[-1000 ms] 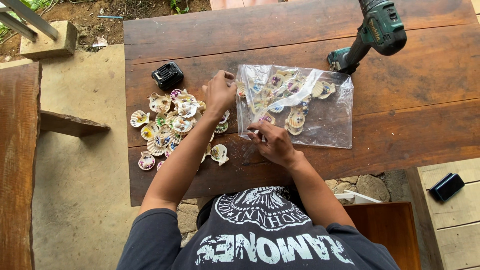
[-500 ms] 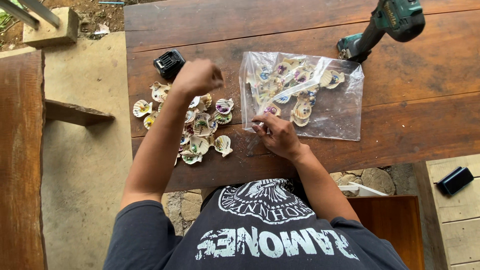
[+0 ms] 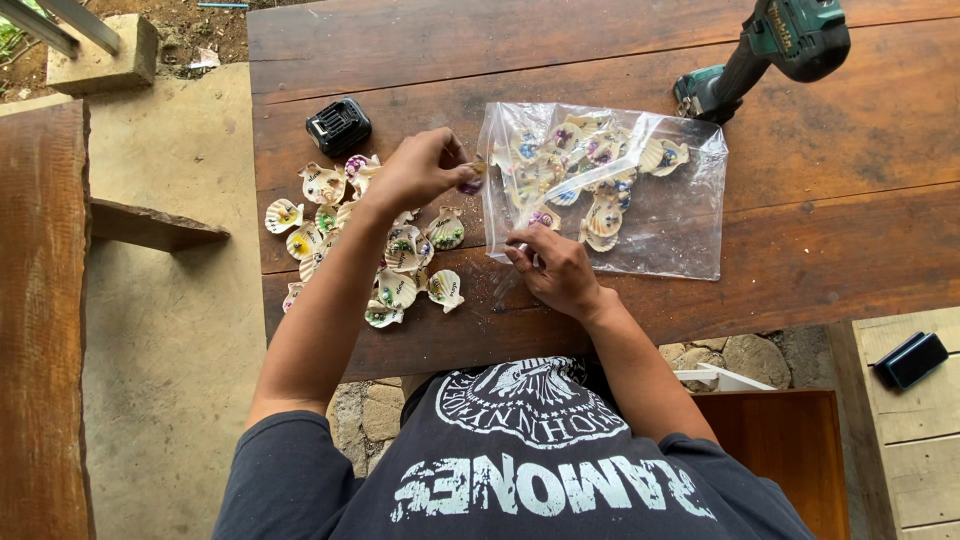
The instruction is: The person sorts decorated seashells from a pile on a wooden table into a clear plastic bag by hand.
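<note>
My left hand [image 3: 418, 170] pinches a small painted shell [image 3: 472, 180] just at the open left edge of a clear plastic bag [image 3: 640, 230]. The bag lies flat on the dark wooden table [image 3: 820, 170] and holds several cream scallop shells [image 3: 590, 160] with coloured decoration. My right hand [image 3: 552, 268] grips the bag's lower left corner and holds the opening. A pile of the same decorated shells [image 3: 385, 260] lies on the table under and left of my left forearm.
A black battery pack [image 3: 338, 126] sits on the table behind the shell pile. A teal cordless drill [image 3: 770, 50] stands at the far right. A wooden bench [image 3: 40, 300] runs along the left; a black case [image 3: 910, 360] lies on boards at the lower right.
My left hand went from the bag's mouth to the shell pile, then came back right with a shell. My right hand stayed on the bag's edge.
</note>
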